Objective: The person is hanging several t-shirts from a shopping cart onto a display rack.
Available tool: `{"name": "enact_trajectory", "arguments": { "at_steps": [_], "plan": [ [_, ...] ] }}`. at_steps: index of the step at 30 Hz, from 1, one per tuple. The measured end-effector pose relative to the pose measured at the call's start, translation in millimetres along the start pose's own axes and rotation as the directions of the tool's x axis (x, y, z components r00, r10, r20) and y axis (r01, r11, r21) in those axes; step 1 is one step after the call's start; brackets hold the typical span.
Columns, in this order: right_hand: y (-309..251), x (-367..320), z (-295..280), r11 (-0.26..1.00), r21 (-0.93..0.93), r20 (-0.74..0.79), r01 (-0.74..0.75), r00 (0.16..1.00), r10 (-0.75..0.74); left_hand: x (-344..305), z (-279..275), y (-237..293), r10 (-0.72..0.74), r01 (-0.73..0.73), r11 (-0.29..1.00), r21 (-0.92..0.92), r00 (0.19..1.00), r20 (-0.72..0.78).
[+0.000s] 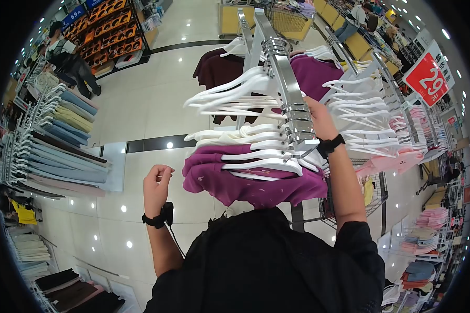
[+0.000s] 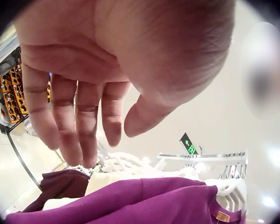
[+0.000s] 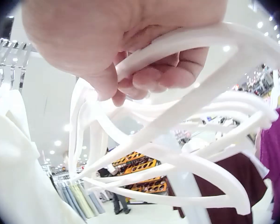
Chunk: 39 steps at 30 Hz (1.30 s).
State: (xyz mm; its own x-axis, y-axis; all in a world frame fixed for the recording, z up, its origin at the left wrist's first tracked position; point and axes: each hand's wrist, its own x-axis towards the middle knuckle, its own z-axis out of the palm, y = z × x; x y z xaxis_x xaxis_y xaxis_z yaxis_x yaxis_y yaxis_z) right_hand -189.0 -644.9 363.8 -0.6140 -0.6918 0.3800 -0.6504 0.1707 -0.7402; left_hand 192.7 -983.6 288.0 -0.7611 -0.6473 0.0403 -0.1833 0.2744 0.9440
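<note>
My right hand (image 1: 321,121) is beside the chrome rail (image 1: 283,70), its fingers curled round the arm of a white plastic hanger (image 3: 191,39). More bare white hangers (image 3: 203,163) hang just below and behind it in the right wrist view. Off to the left of the rack, my left hand (image 1: 155,189) is raised in the air, holding nothing, with its fingers loosely bent. Below it in the left wrist view lie the shoulders of a purple top (image 2: 126,198). Several purple tops (image 1: 230,185) hang at the near end of the rail, with cream garments (image 1: 230,135) behind them.
Dark maroon tops (image 1: 219,68) hang farther along. Right of the rail stand another rack of white hangers (image 1: 360,107) and a red price sign (image 1: 431,81). A shopping cart (image 1: 378,195) is below right. Trousers (image 1: 62,156) line the left side, near another person (image 1: 70,62).
</note>
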Motion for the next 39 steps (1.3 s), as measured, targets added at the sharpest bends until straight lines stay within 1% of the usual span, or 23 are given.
{"name": "enact_trajectory", "arguments": {
  "at_steps": [2,4,6,9,10,12,14,15,16,17,20,22,24,26,27,28,29,31,34,35,36,38,39],
  "plan": [
    [-5.5,-13.3,-15.6,0.980,-0.194,-0.057,-0.044,0.998,0.034,-4.1,1.6,6.3,0.046,-0.047,0.998,-0.037,0.999,-0.029],
    [-12.5,-32.5,-21.4,0.992,-0.124,-0.134,-0.035,0.991,0.018,-8.0,6.0,14.9,0.085,-0.086,0.994,-0.073,0.996,-0.017],
    [-11.7,-59.2,-38.6,0.930,-0.221,-0.172,-0.293,0.951,0.259,-13.1,12.0,27.3,0.121,-0.119,0.987,-0.111,0.993,0.006],
    [15.1,-116.1,-48.2,0.931,-0.061,-0.387,-0.360,0.868,0.311,-23.0,22.2,64.5,0.350,-0.318,0.933,-0.170,0.912,0.216],
    [9.8,-137.5,-52.4,0.912,-0.050,-0.437,-0.407,0.830,0.347,-26.8,25.9,79.3,0.424,-0.377,0.902,-0.208,0.864,0.272],
    [14.0,-188.1,-55.7,0.842,0.079,-0.495,-0.534,0.712,0.498,-32.1,40.9,97.6,0.577,-0.413,0.786,-0.459,0.756,0.309],
    [20.8,-233.7,-52.5,0.800,0.129,-0.553,-0.586,0.627,0.548,-31.1,72.3,112.5,0.717,-0.312,0.619,-0.721,0.599,0.357],
    [32.0,-258.2,-51.3,0.813,0.023,-0.628,-0.582,0.624,0.465,-31.7,93.7,124.5,0.742,-0.254,0.603,-0.756,0.527,0.414],
    [35.5,-277.6,-51.8,0.810,-0.087,-0.687,-0.580,0.624,0.373,-30.1,112.9,136.5,0.754,-0.227,0.622,-0.749,0.431,0.495],
    [36.6,-297.6,-54.3,0.723,-0.090,-0.723,-0.685,0.544,0.426,-29.3,135.3,142.2,0.740,-0.196,0.655,-0.730,0.360,0.568],
    [57.6,-371.0,-72.9,0.581,-0.137,-0.748,-0.803,0.468,0.470,-34.3,193.9,151.5,0.680,-0.145,0.732,-0.665,0.199,0.705],
    [49.0,-405.3,-90.8,0.633,-0.159,-0.712,-0.757,0.533,0.458,-40.3,228.5,155.1,0.639,-0.139,0.768,-0.625,0.121,0.759],
    [55.1,-439.9,-107.4,0.699,-0.276,-0.716,-0.659,0.627,0.308,-47.6,260.6,158.1,0.600,-0.310,0.787,-0.534,0.180,0.779],
    [37.9,-447.6,-128.6,0.660,-0.191,-0.700,-0.727,0.572,0.427,-51.9,297.0,159.1,0.570,-0.412,0.792,-0.451,0.233,0.788],
    [35.6,-446.7,-141.0,0.705,-0.292,-0.689,-0.646,0.654,0.313,-59.4,317.6,165.9,0.513,-0.399,0.831,-0.388,0.281,0.811],
    [39.7,-456.0,-153.5,0.746,-0.260,-0.665,-0.613,0.674,0.321,-68.5,339.7,173.6,0.451,-0.383,0.867,-0.320,0.327,0.830],
    [45.6,-463.6,-165.6,0.749,-0.270,-0.653,-0.605,0.687,0.319,-77.0,363.8,177.1,0.447,-0.383,0.867,-0.319,0.314,0.838],
    [58.7,-476.2,-194.0,0.795,-0.270,-0.628,-0.544,0.725,0.283,-97.5,418.2,177.9,0.427,-0.580,0.800,-0.152,0.374,0.823],
    [90.3,-501.4,-238.9,0.783,-0.251,-0.596,-0.569,0.728,0.338,-126.7,488.6,183.1,0.306,-0.576,0.817,-0.029,0.389,0.869],
    [103.7,-508.4,-250.9,0.769,-0.298,-0.595,-0.565,0.740,0.314,-129.6,509.6,169.7,0.335,-0.582,0.810,-0.073,0.357,0.872],
    [118.8,-515.0,-260.9,0.773,-0.275,-0.596,-0.572,0.732,0.330,-132.8,524.3,169.8,0.314,-0.583,0.811,-0.055,0.353,0.881],
    [147.1,-524.7,-276.6,0.800,-0.203,-0.559,-0.565,0.737,0.379,-139.5,547.4,173.2,0.188,-0.541,0.841,-0.022,0.253,0.949],
    [163.3,-528.2,-277.8,0.807,-0.157,-0.489,-0.569,0.755,0.437,-143.1,556.0,181.3,0.202,-0.533,0.845,-0.045,0.241,0.949]
  ]
}}
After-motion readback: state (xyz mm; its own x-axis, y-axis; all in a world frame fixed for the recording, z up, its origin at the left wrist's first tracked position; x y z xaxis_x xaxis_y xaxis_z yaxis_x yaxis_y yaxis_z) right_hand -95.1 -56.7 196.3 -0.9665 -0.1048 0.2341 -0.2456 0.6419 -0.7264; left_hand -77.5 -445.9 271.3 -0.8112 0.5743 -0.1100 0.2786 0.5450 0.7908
